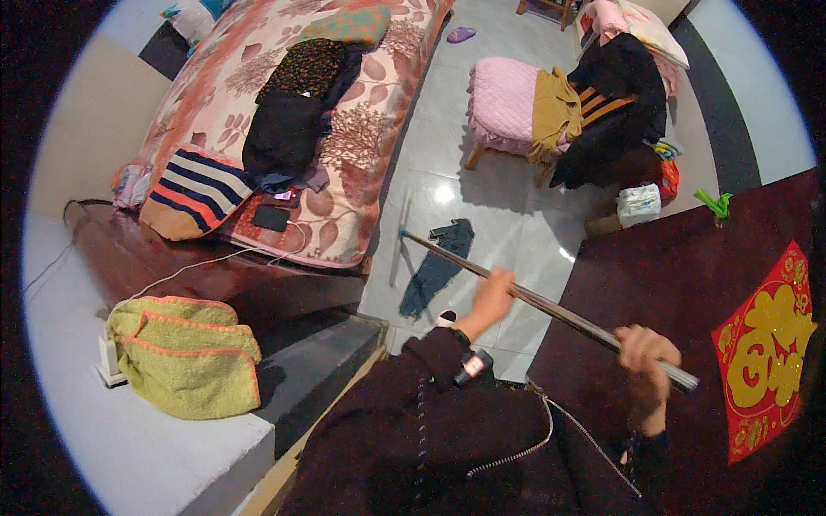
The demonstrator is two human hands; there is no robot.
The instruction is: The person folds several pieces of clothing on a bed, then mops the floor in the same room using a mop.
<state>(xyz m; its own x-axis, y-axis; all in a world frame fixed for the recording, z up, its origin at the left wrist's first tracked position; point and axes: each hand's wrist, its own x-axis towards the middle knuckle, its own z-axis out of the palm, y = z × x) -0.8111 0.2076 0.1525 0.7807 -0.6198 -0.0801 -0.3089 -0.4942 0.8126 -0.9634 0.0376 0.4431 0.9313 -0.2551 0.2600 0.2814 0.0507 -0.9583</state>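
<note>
Two bare hands grip one slim, shiny metal pole slanting across the centre of the frame.

The left hand (492,299) closes around the pole (564,314) at mid-shaft; the right hand (650,354) is wrapped near its end, right of centre. At the far end, left of centre, one thin, straight crossbar (402,234) sits over glossy grey tiles (525,249), just beside one crumpled, dark blue cloth (437,267). Upper left, the soft, leaf-printed bed cover (366,129) edges the floor; upper right of centre stands one pink quilted, frilled seat (501,107). A strip of tile runs between them toward one purple slipper (461,34). A smooth, dark red panel (637,275) borders the lower right, near the right hand.
</note>
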